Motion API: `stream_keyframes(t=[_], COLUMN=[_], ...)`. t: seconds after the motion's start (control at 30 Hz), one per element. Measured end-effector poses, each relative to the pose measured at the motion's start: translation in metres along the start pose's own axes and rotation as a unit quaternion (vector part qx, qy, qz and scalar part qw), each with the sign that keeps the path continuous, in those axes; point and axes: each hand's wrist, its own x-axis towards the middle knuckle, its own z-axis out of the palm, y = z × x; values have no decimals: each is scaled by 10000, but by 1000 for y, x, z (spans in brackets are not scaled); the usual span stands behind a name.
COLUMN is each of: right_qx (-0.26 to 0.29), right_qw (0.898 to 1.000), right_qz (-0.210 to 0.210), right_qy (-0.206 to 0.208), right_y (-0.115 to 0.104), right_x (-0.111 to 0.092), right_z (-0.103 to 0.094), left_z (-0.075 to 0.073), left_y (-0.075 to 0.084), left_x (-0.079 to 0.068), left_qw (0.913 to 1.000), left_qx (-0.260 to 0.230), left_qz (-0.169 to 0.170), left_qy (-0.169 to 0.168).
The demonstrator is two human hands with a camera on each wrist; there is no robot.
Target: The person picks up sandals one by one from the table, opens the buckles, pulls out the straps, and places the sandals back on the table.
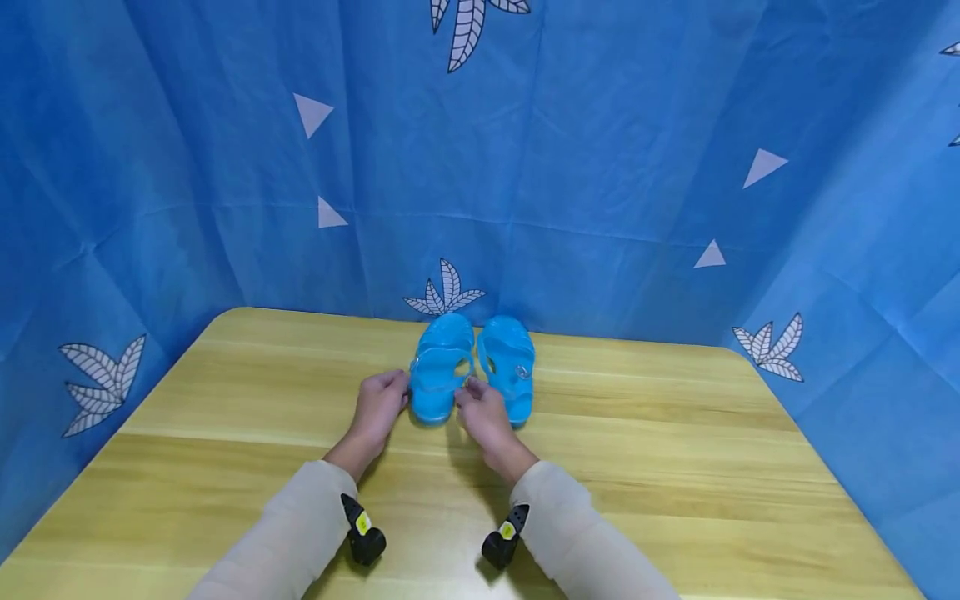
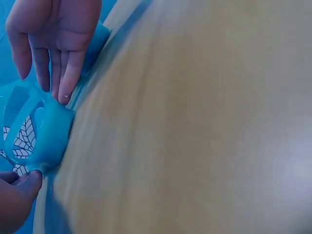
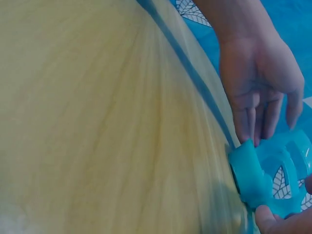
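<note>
Two blue sandals lie side by side, toes toward the curtain: the left sandal [image 1: 432, 405] and the right sandal [image 1: 521, 408]. My left hand [image 1: 381, 406] touches the outer side of the left sandal; its thumb [image 2: 34, 181] meets the rim in the left wrist view. My right hand [image 1: 486, 416] is between the sandals, its fingers extended against the left sandal's inner side. In the right wrist view the left hand [image 3: 258, 78] has fairly straight fingers and a thumb held apart. There the right thumb [image 3: 265, 217] lies on the sandal [image 3: 247, 168].
The sandals are near the back edge of a wooden table [image 1: 675, 467]. A blue curtain [image 1: 585, 167] with leaf and triangle prints hangs behind and at both sides. Black wrist cameras are strapped over the beige sleeves [image 1: 300, 517].
</note>
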Motion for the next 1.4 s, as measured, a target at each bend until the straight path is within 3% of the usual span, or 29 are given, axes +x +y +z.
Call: stream_keyframes(t=[0.33,0.7,0.97,1.4], right_qx=[218,508,599,749], right_qw=[9993,9985,9972,9944], right_qz=[156,191,334,121], right_qy=[244,-67,-290,-737], right_y=[-5,-5,-3,11], right_x=[6,7,-7,-36], right_z=[4,8,3,-7], left_z=[10,6,0,-6], left_y=[11,6,4,-4], left_x=[15,12,-8,-45], left_qw=[9975,9984,9985,9980], left_qx=[696,513,406,456], left_qz=[-108,-167,-100,29], left_qy=[-101,-159,-343,-445])
